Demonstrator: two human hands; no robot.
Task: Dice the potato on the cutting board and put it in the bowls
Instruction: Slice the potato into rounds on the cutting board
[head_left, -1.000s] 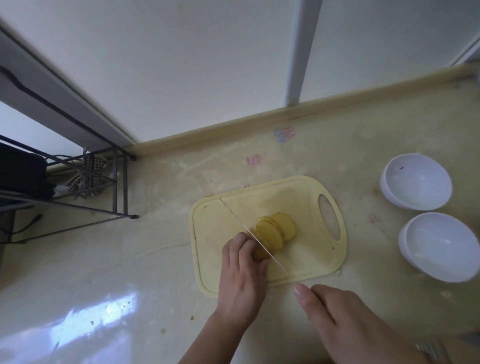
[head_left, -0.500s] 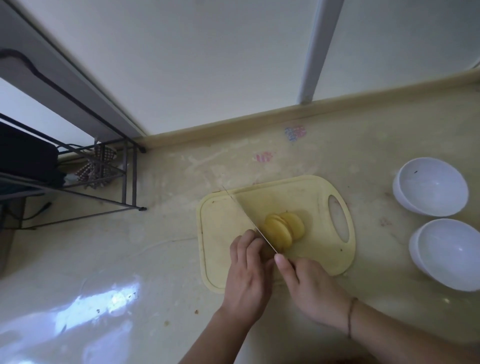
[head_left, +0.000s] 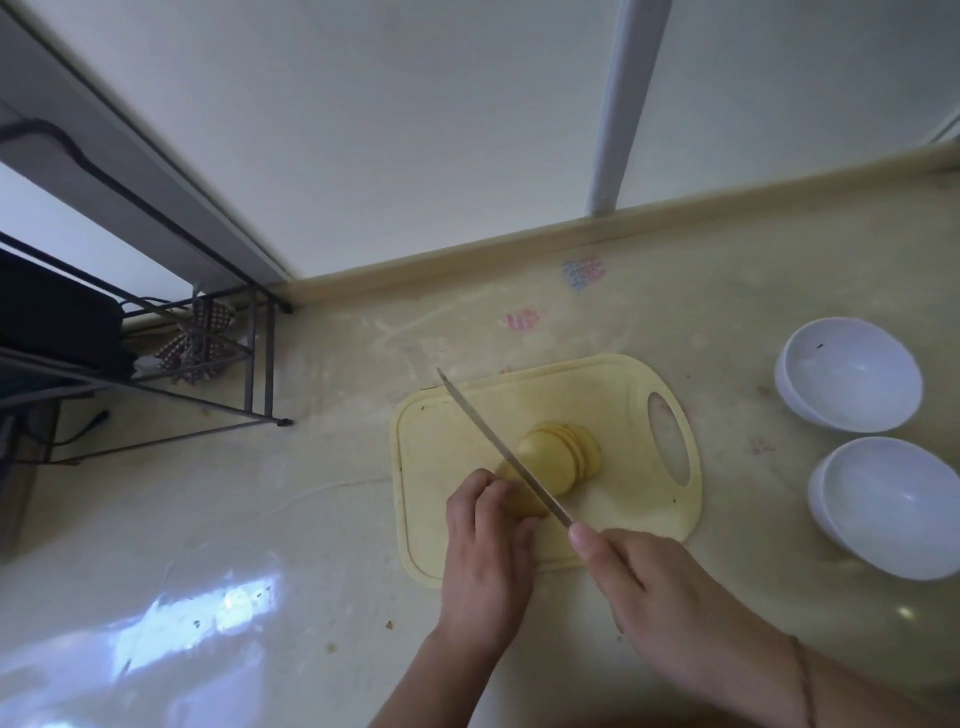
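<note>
On the pale yellow plastic cutting board (head_left: 613, 395) my left hand (head_left: 488, 551) grips the uncut end of the peeled yellow potato (head_left: 545, 462) to steady it, while my right hand (head_left: 654, 597) holds the thin steel knife (head_left: 498, 447) over it, both white round bowls (head_left: 852, 374) waiting right of the board.

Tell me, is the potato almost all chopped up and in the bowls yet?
Not yet. A few round slices already lean at the far end of the potato on the cutting board. Right now the left hand holds the uncut end while the right hand lays the knife across it. No cubes are cut, and both bowls are empty.
</note>
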